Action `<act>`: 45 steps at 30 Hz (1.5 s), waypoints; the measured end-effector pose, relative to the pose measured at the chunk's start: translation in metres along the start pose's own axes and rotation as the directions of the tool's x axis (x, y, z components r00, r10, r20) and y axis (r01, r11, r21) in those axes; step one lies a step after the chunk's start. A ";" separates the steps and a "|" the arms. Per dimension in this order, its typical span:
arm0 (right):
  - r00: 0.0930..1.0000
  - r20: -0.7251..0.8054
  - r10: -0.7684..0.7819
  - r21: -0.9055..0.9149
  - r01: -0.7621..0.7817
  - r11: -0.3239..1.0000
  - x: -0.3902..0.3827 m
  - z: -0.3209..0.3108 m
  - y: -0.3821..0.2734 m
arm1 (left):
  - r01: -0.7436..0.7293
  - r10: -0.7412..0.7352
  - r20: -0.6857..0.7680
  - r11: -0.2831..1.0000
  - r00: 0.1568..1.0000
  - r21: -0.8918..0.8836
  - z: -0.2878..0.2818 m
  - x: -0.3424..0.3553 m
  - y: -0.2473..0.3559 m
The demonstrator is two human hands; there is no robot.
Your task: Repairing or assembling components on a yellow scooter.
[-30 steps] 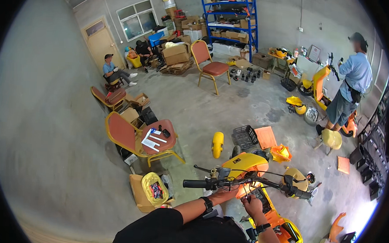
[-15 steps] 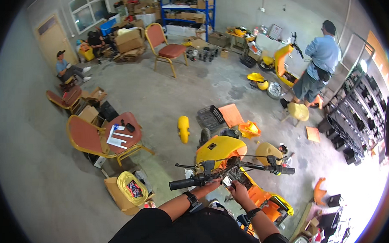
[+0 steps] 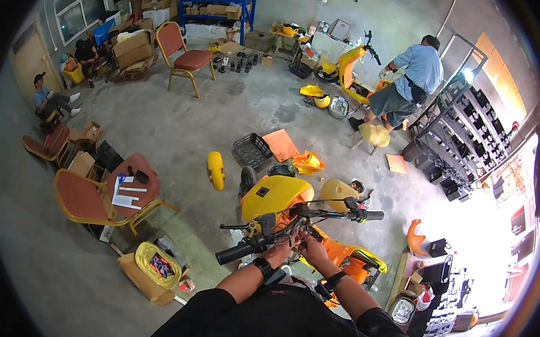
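Note:
Right in front of me stands a yellow and orange scooter (image 3: 276, 196) with its handlebar (image 3: 334, 214) exposed. Black cables (image 3: 283, 230) run about the middle of the bar. My left hand (image 3: 283, 248) is behind the bar, under the left grip's inner end, its fingers bent in among the cables. My right hand (image 3: 310, 247) is close beside it, fingertips pinched together near the bar's centre. What either hand holds is too small or hidden to make out. The black left grip (image 3: 236, 252) and the right grip (image 3: 373, 215) are untouched.
Left are red chairs (image 3: 79, 196) and a box with a yellow basin (image 3: 157, 266). A yellow fender (image 3: 215, 170), black crate (image 3: 252, 150) and stools (image 3: 338, 194) stand ahead. Another person (image 3: 415, 81) bends by a second scooter (image 3: 348, 75); someone sits (image 3: 50, 95) far left.
My view has swung to the right. A pale piece that showed at my right fingers is no longer visible, and my hands are closer together. The person at the second scooter has bent down.

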State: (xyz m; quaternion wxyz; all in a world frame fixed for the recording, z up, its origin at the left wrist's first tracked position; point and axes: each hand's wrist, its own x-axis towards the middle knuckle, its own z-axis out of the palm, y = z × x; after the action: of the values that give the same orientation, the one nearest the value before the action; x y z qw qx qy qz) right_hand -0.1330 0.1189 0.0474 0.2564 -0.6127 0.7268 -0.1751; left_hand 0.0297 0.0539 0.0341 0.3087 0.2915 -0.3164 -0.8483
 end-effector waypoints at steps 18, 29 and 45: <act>0.847 0.531 0.016 0.623 -0.403 0.671 -0.013 -0.038 0.098 | -0.048 0.042 -0.036 0.982 0.998 -0.183 -0.024 0.070 -0.047; 0.876 0.483 -0.003 0.650 -0.356 0.671 -0.008 -0.028 0.098 | -0.063 0.006 -0.312 0.983 0.950 -0.173 -0.010 0.072 -0.032; 0.952 0.306 0.033 0.726 -0.255 0.638 0.001 -0.010 0.114 | 0.063 -0.087 -0.462 0.996 0.882 -0.068 -0.017 0.075 -0.042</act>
State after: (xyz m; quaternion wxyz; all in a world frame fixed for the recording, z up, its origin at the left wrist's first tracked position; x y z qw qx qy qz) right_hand -0.2307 0.1389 -0.0097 0.5963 -0.4064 0.5926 -0.3579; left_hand -0.0206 0.0203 -0.0291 0.3496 0.4902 -0.2000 -0.7730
